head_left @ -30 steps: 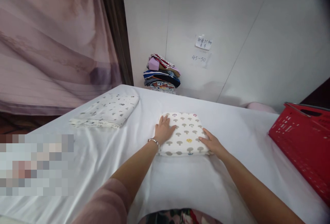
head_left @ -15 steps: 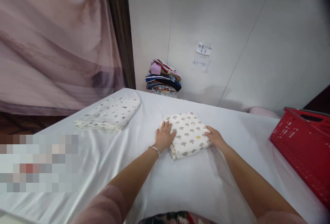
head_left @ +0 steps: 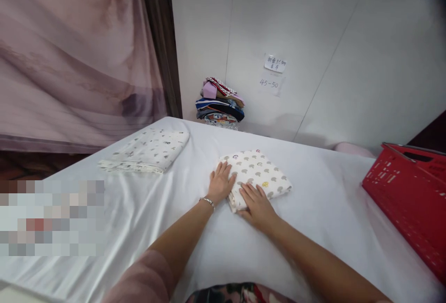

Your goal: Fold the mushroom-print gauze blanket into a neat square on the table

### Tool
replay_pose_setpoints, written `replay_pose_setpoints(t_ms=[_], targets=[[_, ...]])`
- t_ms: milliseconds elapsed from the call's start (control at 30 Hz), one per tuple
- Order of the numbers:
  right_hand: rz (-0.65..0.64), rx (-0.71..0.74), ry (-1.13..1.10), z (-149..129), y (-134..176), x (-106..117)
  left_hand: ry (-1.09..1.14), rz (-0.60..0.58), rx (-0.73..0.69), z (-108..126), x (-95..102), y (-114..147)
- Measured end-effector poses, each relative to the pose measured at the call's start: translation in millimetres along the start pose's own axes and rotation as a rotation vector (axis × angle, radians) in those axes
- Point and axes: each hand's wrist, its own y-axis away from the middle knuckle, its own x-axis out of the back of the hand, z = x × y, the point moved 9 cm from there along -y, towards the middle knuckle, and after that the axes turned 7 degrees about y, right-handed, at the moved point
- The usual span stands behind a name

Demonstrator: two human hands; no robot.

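Observation:
A folded white cloth with grey mushroom prints [head_left: 268,170] lies on the white-covered table [head_left: 306,228]. My left hand [head_left: 221,182], with a bracelet at the wrist, rests flat on the cloth's left side, fingers stretched out. On its near edge lies my right hand [head_left: 258,203], fingers extended over the fabric and thumb by the lower left corner. Both hands press from above without gripping. Further left on the table is a second folded white cloth with small dark prints [head_left: 149,149], touched by neither hand.
At the right edge stands a red plastic basket [head_left: 404,200] with a metal handle. Beyond the table's far edge rises a stack of folded fabrics [head_left: 220,103] against the wall. A pink curtain [head_left: 76,61] hangs at the left. Handwritten paper labels [head_left: 274,63] are stuck to the wall.
My right hand has moved left from the cloth's right corner to its near edge, close to my left hand. The left hand stays in place on the cloth.

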Motion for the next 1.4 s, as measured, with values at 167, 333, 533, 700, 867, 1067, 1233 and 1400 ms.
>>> replay_pose_setpoints(t_ms=[167,333,533,700,867,1067,1233,1400], targets=[[0.069,-0.025,0.02,-14.3,11.3,0.2,-0.004,0.011,-0.007,0.6,1.1,0.5],[0.085,0.1,-0.003,-42.7,17.7,0.1,-0.005,0.019,-0.009,0.2,2.3,0.6],[0.102,0.088,-0.002,-45.7,22.3,-9.1,0.012,0.023,-0.029,6.0,7.0,4.8],[0.127,0.097,-0.008,-45.8,24.1,-4.9,-0.027,0.008,-0.081,14.9,12.3,25.2],[0.139,0.103,-0.017,-47.6,25.6,-1.1,0.003,-0.042,-0.234,21.5,18.5,58.3],[0.15,0.114,-0.021,-51.2,30.6,0.4,0.055,-0.032,-0.4,31.5,23.2,79.0],[0.181,0.112,-0.007,-51.8,32.1,0.8,0.08,-0.041,-0.406,33.2,21.9,72.5],[0.174,0.115,0.004,-53.2,31.2,-0.5,0.107,-0.006,-0.379,29.2,25.1,66.6]])
